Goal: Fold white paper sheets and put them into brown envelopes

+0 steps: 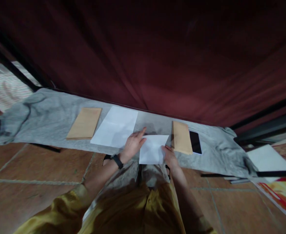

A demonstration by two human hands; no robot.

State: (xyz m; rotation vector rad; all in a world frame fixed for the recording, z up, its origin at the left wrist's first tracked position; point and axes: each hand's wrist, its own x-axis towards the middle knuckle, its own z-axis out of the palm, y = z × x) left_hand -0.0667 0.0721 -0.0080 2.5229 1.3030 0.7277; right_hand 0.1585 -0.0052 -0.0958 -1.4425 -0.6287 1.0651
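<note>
A folded white sheet of paper (153, 149) lies on a grey cloth (47, 117) spread over the tiled floor. My left hand (133, 144), with a black band on the wrist, rests at the sheet's left edge, fingers stretched out and pressing on it. My right hand (169, 156) pinches the sheet's lower right edge. A larger white sheet (115, 126) lies just left of my left hand. A brown envelope (182, 137) lies right of the folded sheet, touching my right hand's side.
A stack of brown envelopes (84, 123) lies at the left on the cloth. A dark phone (195, 142) sits beside the right envelope. A dark red curtain (157, 58) hangs behind. White paper (267, 158) and a colourful print (281, 193) lie at the right.
</note>
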